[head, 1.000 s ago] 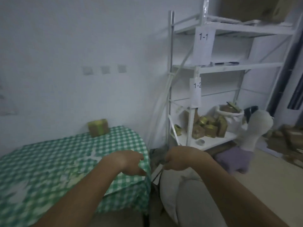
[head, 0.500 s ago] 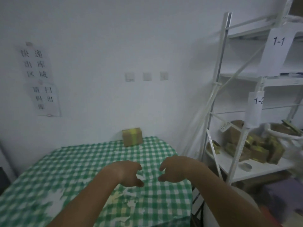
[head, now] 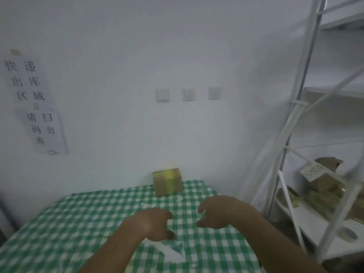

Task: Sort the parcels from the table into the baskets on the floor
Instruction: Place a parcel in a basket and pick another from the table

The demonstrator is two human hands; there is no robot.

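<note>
A: Where's the parcel [head: 167, 181]?
B: At the far edge of the surface [head: 82, 217], against the wall, at about twelve o'clock from the hands. It is a small brown box with yellow tape over its top and front, standing on the green checked cloth.

A: And the hands?
B: Both hover above the cloth, well short of the parcel. The left hand [head: 155, 223] is at about seven o'clock from it, the right hand [head: 218, 211] at about five o'clock. Each has its fingers loosely curled downward and holds nothing.

A: Touching the cloth?
B: I cannot tell; the picture is blurred there.

A: What's around?
B: A white rack [head: 295, 134] at three o'clock, with brown boxes [head: 327, 180] on a lower shelf. Three switches [head: 188, 94] sit on the wall above the parcel, and paper signs [head: 33, 103] hang at ten o'clock.
</note>
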